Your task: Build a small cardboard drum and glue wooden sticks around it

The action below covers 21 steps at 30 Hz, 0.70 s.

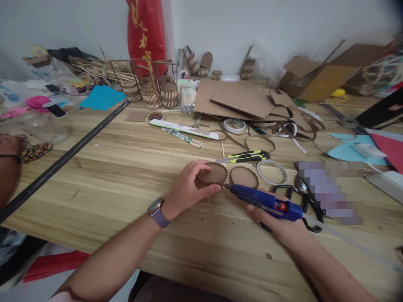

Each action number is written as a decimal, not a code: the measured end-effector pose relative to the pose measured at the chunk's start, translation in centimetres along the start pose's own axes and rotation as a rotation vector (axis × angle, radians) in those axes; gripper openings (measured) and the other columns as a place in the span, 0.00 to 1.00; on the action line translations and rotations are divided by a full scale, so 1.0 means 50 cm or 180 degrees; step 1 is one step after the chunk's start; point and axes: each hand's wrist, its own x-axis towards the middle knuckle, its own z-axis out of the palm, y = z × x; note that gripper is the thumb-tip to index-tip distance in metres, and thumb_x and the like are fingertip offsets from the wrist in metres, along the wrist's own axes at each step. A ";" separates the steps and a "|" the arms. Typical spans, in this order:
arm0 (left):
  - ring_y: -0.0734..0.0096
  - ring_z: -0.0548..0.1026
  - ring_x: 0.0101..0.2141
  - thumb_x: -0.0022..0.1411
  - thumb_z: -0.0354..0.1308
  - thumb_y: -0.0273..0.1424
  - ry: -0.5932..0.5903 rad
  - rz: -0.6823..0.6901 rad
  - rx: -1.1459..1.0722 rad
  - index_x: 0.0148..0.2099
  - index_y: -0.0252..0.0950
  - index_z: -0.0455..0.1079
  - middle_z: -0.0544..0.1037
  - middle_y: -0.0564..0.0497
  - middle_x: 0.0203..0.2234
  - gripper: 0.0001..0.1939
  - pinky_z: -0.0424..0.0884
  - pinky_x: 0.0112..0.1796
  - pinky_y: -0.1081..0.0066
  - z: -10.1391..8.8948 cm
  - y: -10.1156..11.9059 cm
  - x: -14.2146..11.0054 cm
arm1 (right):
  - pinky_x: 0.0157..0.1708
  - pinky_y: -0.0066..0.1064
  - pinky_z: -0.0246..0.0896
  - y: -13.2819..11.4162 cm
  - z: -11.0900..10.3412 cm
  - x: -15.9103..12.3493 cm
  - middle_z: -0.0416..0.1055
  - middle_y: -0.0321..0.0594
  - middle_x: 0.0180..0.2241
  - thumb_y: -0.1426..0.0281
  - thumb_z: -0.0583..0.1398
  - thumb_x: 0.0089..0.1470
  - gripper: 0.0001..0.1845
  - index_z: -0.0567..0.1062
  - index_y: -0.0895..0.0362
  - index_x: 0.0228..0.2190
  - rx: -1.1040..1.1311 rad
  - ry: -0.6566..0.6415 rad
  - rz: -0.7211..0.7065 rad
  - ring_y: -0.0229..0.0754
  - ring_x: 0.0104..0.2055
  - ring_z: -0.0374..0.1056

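Observation:
Fingers and thumb of my left hand (192,182) close round a shallow round cardboard disc (214,173) with a corrugated rim. My right hand (273,220) grips a blue hot glue gun (264,200), a clear glue stick trailing from its back. The gun's nozzle meets the near rim of the held disc; whether it touches I cannot tell. A second rimmed cardboard disc (244,178) lies just right of the first. Behind them rests a yellow and black utility knife (250,156). Black-handled scissors (310,209) lie partly behind the gun and my right hand.
A roll of tape (272,172) lies right of the discs. Cardboard sheets (233,98), small slatted baskets (169,93) and a cardboard box (311,79) stand at the back. A long dark strip (69,155) crosses the table's left. Another person's hand (9,147) shows at the left edge.

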 end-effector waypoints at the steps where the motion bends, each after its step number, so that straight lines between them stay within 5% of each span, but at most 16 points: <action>1: 0.54 0.69 0.56 0.57 0.66 0.44 0.0005 0.0013 0.0013 0.47 0.39 0.68 0.72 0.40 0.53 0.22 0.65 0.56 0.53 0.000 0.000 0.000 | 0.28 0.34 0.65 -0.001 0.000 0.000 0.74 0.38 0.23 0.62 0.64 0.43 0.07 0.78 0.51 0.23 -0.0009 -0.0007 -0.0008 0.45 0.27 0.69; 21: 0.52 0.68 0.56 0.58 0.65 0.44 0.0179 0.0413 0.0494 0.49 0.38 0.66 0.71 0.38 0.54 0.23 0.66 0.55 0.50 0.004 -0.010 -0.005 | 0.28 0.34 0.65 0.019 -0.003 0.008 0.72 0.37 0.21 0.58 0.63 0.46 0.11 0.76 0.52 0.23 -0.0268 -0.0094 -0.0317 0.45 0.26 0.69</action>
